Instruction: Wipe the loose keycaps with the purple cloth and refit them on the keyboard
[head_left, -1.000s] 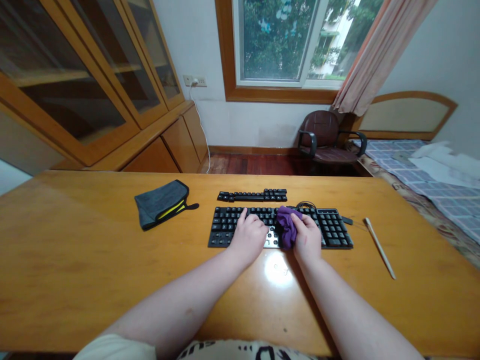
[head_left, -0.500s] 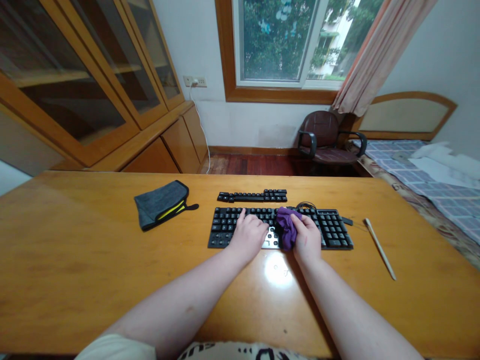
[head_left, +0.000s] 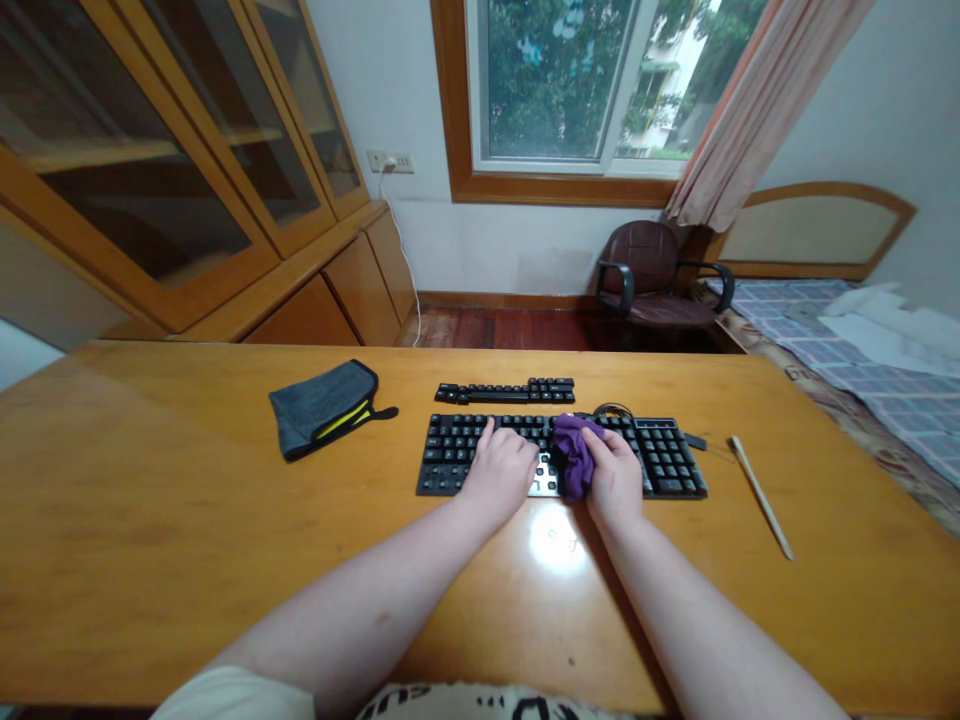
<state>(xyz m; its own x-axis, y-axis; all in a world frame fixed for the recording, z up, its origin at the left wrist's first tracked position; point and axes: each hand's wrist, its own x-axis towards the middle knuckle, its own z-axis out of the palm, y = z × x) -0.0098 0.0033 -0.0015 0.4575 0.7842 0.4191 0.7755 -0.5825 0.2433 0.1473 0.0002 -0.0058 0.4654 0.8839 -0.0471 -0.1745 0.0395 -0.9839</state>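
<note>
A black keyboard (head_left: 446,455) lies across the desk in front of me, with some keycaps off along its lower rows. My left hand (head_left: 502,465) presses down on its middle, thumb stretched over the keys and the other fingers bent together; what lies under the fingertips is hidden. Just to its right, my right hand (head_left: 616,480) pinches a crumpled purple cloth (head_left: 576,455) against the keyboard. Between the hands a bare pale strip of the board shows, with key sockets. Loose keycaps (head_left: 499,393) stand in rows directly behind the keyboard.
A folded grey cloth (head_left: 322,405) with black edging and a yellow inside lies at the left. On the right is a thin pale stick (head_left: 761,500). The keyboard's coiled cable (head_left: 613,410) sits behind it. Beyond the desk (head_left: 187,540) stands a brown armchair (head_left: 645,270).
My left hand has shifted very slightly to the right on the keyboard. The right hand and the purple cloth look the same.
</note>
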